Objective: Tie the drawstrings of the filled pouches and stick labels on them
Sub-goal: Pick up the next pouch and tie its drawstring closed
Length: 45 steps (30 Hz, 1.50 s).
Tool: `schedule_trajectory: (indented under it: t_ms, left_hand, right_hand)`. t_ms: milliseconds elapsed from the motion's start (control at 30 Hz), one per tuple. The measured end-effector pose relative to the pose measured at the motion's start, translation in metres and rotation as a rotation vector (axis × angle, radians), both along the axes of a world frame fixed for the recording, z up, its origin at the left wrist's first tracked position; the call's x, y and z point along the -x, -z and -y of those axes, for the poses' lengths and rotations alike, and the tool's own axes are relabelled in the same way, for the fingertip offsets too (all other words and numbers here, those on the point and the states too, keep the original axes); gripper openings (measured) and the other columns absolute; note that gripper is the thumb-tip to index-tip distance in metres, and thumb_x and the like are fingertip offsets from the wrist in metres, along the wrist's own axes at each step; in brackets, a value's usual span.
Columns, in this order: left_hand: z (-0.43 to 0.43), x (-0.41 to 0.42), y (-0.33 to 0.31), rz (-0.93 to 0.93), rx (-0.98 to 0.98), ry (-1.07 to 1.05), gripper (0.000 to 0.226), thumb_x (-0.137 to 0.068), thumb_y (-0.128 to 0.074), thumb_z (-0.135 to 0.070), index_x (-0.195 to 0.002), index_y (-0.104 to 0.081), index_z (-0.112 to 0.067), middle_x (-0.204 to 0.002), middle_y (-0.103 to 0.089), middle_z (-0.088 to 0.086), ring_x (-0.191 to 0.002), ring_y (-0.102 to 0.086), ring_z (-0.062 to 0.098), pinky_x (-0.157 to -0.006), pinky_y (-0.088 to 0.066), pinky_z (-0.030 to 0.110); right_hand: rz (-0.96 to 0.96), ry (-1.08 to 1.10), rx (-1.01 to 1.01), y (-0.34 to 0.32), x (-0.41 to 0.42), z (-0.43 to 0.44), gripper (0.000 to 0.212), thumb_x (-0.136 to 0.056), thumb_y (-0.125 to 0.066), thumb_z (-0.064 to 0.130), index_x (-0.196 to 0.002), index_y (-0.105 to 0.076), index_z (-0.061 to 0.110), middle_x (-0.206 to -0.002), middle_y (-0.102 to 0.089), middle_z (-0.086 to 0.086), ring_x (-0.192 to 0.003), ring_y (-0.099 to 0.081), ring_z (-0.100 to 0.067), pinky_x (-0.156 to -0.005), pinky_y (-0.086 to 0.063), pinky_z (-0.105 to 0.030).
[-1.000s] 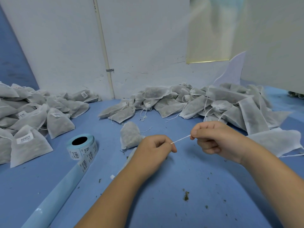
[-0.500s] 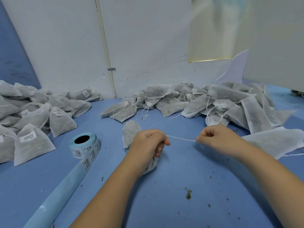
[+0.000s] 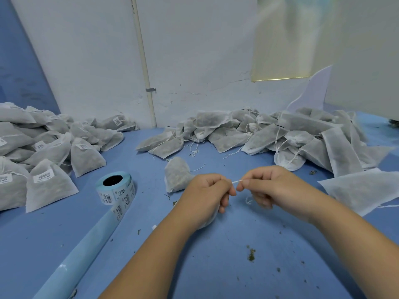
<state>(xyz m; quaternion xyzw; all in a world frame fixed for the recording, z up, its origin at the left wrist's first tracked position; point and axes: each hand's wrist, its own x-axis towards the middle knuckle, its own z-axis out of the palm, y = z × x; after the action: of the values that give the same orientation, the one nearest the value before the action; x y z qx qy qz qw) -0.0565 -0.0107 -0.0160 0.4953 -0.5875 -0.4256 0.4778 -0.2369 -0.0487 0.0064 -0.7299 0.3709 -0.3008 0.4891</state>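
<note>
My left hand (image 3: 207, 193) grips a white filled pouch, mostly hidden under its palm, with a bit of the pouch (image 3: 208, 219) showing below the fingers. A short white drawstring (image 3: 237, 181) runs between both hands. My right hand (image 3: 267, 184) pinches the string's other end, and a loose loop of it hangs beneath the fingers. Another filled pouch (image 3: 177, 174) lies on the blue table just behind my left hand. A roll of barcode labels (image 3: 115, 187) stands to the left, its blue backing strip (image 3: 71, 257) trailing toward the near edge.
A pile of labelled, tied pouches (image 3: 43, 152) covers the left of the blue table (image 3: 226, 266). An untied heap of pouches (image 3: 280, 134) spreads along the white wall at the back right. Herb crumbs (image 3: 251, 255) dot the table near me.
My hands have come closer together, so the string between them is now short. The right hand moved left toward the left hand, and a loop of string now hangs under it.
</note>
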Motion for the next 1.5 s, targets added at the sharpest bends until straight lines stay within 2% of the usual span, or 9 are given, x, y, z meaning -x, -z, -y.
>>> schedule_trajectory:
  t_ms: [233, 467, 667, 867, 1000, 1100, 1200, 1400, 1500]
  left_hand:
    - [-0.007, 0.004, -0.002, 0.174, -0.014, 0.036, 0.036, -0.087, -0.052, -0.033, -0.055, -0.067, -0.027, -0.054, -0.062, -0.006, -0.051, -0.055, 0.008, -0.06, -0.044, 0.022]
    - [-0.009, 0.007, -0.011, -0.064, 0.003, 0.005, 0.029, -0.076, -0.057, -0.033, -0.052, -0.069, -0.021, -0.052, -0.061, 0.002, -0.052, -0.056, 0.014, -0.057, -0.046, 0.021]
    - [-0.009, 0.009, -0.007, 0.02, -0.01, 0.012, 0.026, -0.078, -0.057, -0.036, -0.062, -0.071, -0.022, -0.065, -0.071, 0.0, -0.067, -0.067, 0.01, -0.075, -0.048, 0.025]
    - [-0.01, 0.01, -0.013, -0.15, 0.006, 0.037, 0.021, -0.079, -0.06, -0.022, -0.061, -0.071, -0.017, -0.064, -0.067, 0.005, -0.062, -0.063, 0.018, -0.068, -0.053, 0.026]
    - [-0.012, 0.012, -0.013, -0.18, 0.033, 0.098, 0.021, -0.077, -0.058, -0.02, -0.06, -0.069, -0.016, -0.067, -0.066, 0.008, -0.066, -0.062, 0.021, -0.068, -0.053, 0.028]
    - [-0.014, 0.009, -0.014, -0.12, 0.04, 0.062, 0.021, -0.082, -0.06, -0.024, -0.064, -0.07, -0.02, -0.067, -0.066, 0.007, -0.062, -0.06, 0.02, -0.07, -0.051, 0.028]
    - [-0.013, 0.008, -0.014, -0.048, 0.065, -0.074, 0.029, -0.094, -0.059, -0.02, -0.07, -0.074, -0.022, -0.058, -0.061, -0.002, -0.052, -0.052, 0.013, -0.056, -0.044, 0.021]
    - [-0.01, 0.008, -0.013, -0.048, 0.154, -0.282, 0.023, -0.094, -0.059, -0.018, -0.081, -0.077, -0.022, -0.052, -0.059, -0.006, -0.045, -0.047, 0.005, -0.05, -0.04, 0.013]
    - [-0.009, 0.004, -0.011, 0.119, 0.232, -0.362, 0.026, -0.093, -0.06, -0.021, -0.079, -0.074, -0.005, -0.058, -0.06, 0.005, -0.047, -0.042, 0.003, -0.052, -0.037, 0.015]
  right_hand:
    - [0.067, 0.073, 0.04, 0.002, -0.001, 0.002, 0.02, -0.089, -0.061, 0.011, -0.073, -0.073, 0.015, -0.048, -0.042, 0.001, -0.047, -0.036, -0.014, -0.047, -0.033, -0.021]
    - [0.195, 0.152, -0.054, 0.011, -0.014, 0.002, 0.013, -0.083, -0.066, 0.016, -0.072, -0.073, 0.012, -0.053, -0.042, -0.001, -0.046, -0.035, -0.014, -0.046, -0.031, -0.024]
    - [0.25, 0.226, -0.077, 0.014, -0.017, 0.002, 0.013, -0.08, -0.068, 0.013, -0.068, -0.073, 0.015, -0.052, -0.043, -0.001, -0.046, -0.035, -0.014, -0.046, -0.031, -0.025]
    - [0.317, 0.206, -0.195, 0.013, -0.015, 0.004, 0.007, -0.081, -0.069, 0.011, -0.074, -0.071, 0.01, -0.054, -0.037, 0.001, -0.045, -0.032, -0.012, -0.042, -0.03, -0.022]
    - [0.255, 0.162, -0.191, 0.016, -0.021, -0.001, 0.02, -0.08, -0.064, 0.01, -0.063, -0.068, 0.018, -0.056, -0.046, -0.004, -0.045, -0.032, -0.012, -0.043, -0.03, -0.021]
    - [0.225, 0.167, -0.14, 0.016, -0.023, -0.004, 0.018, -0.08, -0.064, 0.009, -0.064, -0.068, 0.017, -0.057, -0.049, -0.004, -0.046, -0.033, -0.012, -0.046, -0.029, -0.023]
    - [0.13, 0.196, 0.018, 0.015, -0.022, -0.005, 0.011, -0.082, -0.07, 0.017, -0.071, -0.072, 0.015, -0.054, -0.047, 0.0, -0.047, -0.036, -0.011, -0.046, -0.031, -0.021]
    - [-0.066, 0.12, 0.375, 0.02, -0.029, -0.014, 0.017, -0.087, -0.068, 0.025, -0.074, -0.074, 0.033, -0.051, -0.04, 0.004, -0.051, -0.033, -0.009, -0.052, -0.029, -0.024]
    - [-0.144, 0.102, 0.478, 0.019, -0.028, -0.017, 0.016, -0.089, -0.065, 0.027, -0.075, -0.072, 0.031, -0.051, -0.045, 0.008, -0.05, -0.037, -0.006, -0.053, -0.033, -0.024]
